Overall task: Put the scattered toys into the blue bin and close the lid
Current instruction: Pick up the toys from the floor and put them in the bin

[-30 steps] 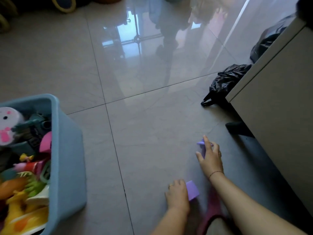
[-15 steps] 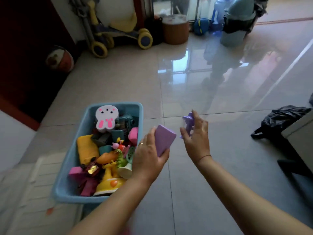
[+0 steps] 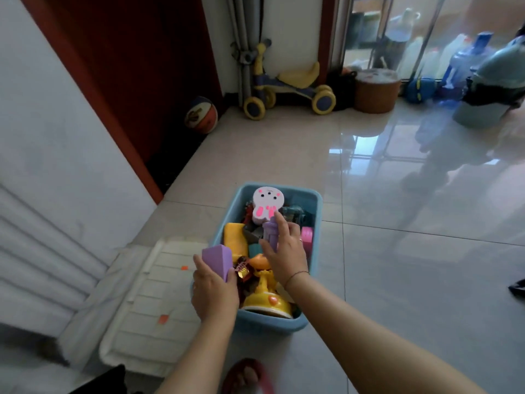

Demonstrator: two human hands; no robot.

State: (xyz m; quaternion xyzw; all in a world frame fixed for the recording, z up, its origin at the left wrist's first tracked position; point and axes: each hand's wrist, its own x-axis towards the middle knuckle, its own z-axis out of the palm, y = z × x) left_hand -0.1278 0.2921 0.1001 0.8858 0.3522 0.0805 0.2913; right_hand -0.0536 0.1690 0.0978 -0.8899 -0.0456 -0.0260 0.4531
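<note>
The blue bin (image 3: 317, 211) stands open on the tiled floor, filled with several toys, a white and pink rabbit toy (image 3: 267, 205) on top at the far end. My left hand (image 3: 214, 291) grips a purple block (image 3: 217, 261) over the bin's near left edge. My right hand (image 3: 285, 250) holds a small purple toy (image 3: 270, 233) upright above the toys in the middle of the bin. The white lid (image 3: 147, 308) lies flat on the floor just left of the bin.
A white ribbed surface (image 3: 42, 251) rises at the left. A basketball (image 3: 201, 115), a yellow ride-on toy (image 3: 287, 86), a brown stool (image 3: 376, 91) and water jugs (image 3: 466, 62) line the far wall. A red slipper (image 3: 247, 376) shows at the bottom edge.
Both hands lifted the purple pieces off the floor by the cabinet and carried them left. They are now over the bin, and the view has turned toward it.
</note>
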